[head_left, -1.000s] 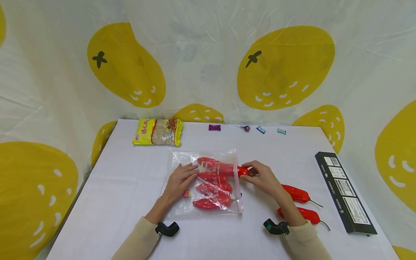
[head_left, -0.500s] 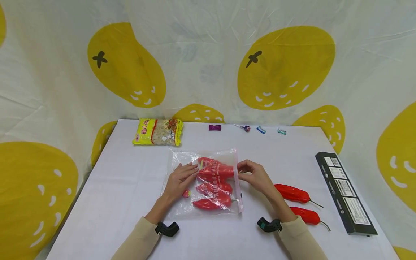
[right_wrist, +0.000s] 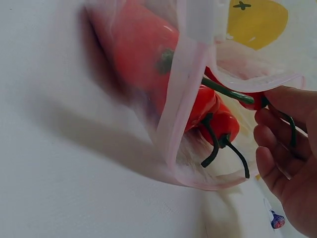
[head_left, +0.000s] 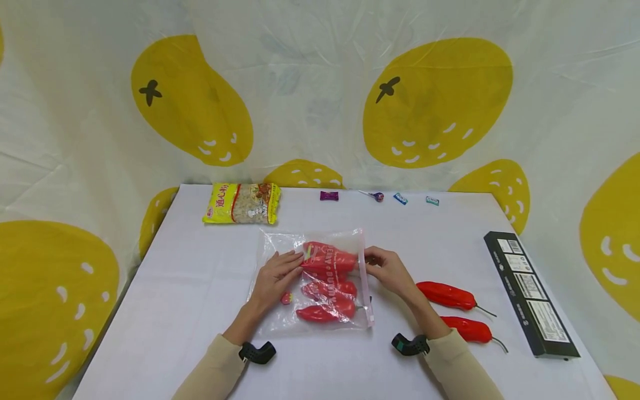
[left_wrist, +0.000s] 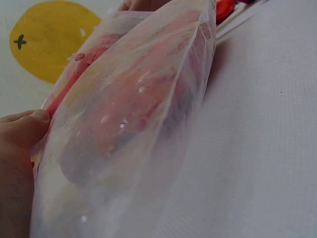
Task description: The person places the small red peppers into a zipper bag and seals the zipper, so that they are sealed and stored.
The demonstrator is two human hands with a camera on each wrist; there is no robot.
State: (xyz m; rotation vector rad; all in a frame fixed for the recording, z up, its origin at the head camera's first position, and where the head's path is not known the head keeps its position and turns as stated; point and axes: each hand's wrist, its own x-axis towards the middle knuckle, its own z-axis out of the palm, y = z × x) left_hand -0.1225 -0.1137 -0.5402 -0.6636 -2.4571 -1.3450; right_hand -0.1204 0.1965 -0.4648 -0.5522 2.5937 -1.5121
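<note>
A clear zip bag (head_left: pixel 367 294) with a pink-edged mouth lies mid-table, its opening facing right. Several red peppers (head_left: pixel 325 312) with green stems show through the plastic. My left hand (head_left: pixel 272 282) rests on the bag's left part, fingers stretched over it; in the left wrist view its thumb (left_wrist: pixel 35 121) presses the plastic by a red tip. At the mouth, my right hand (head_left: pixel 392 273) pinches the stem end of a red pepper (right_wrist: pixel 255 101), whose body is inside the bag. Dark green stems (right_wrist: pixel 237 156) of other peppers stick out toward the opening.
Two loose red peppers (head_left: pixel 447 294) lie right of the bag, beside my right forearm. A long black box (head_left: pixel 530 294) stands at the right. A yellow pasta packet (head_left: pixel 242 204) is at the back left; along the back edge lie a lollipop (head_left: pixel 378 196) and wrapped candies (head_left: pixel 329 195).
My right hand has moved left to the bag's mouth, pushing the pepper it grips inside. The left hand has stayed in place on the bag.
</note>
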